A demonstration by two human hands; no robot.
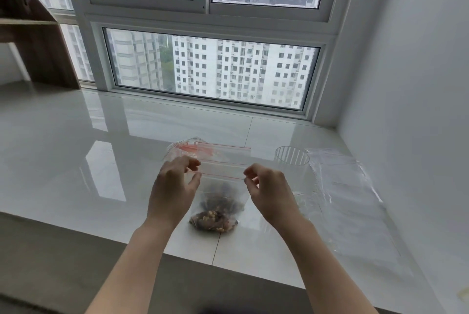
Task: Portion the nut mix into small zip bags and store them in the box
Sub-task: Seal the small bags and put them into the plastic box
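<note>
hands [220,186] pinch zip bag [220,188] top | plastic cup [291,161], loose bags [347,197] at right

Left hand [175,188] and right hand [269,192] pinch top corners of small zip bag [220,186], red seal line stretched between them. Bag hangs upright over glossy white surface [76,161]; nut mix [214,219] bunched at bottom, touching surface. Behind it, more zip bags [200,150] with red strips lie flat. Clear ribbed cup [291,159] stands just right of right hand. Large clear plastic bag [355,202] lies flat to right, near wall. Window [210,67] beyond shows apartment blocks.
</note>
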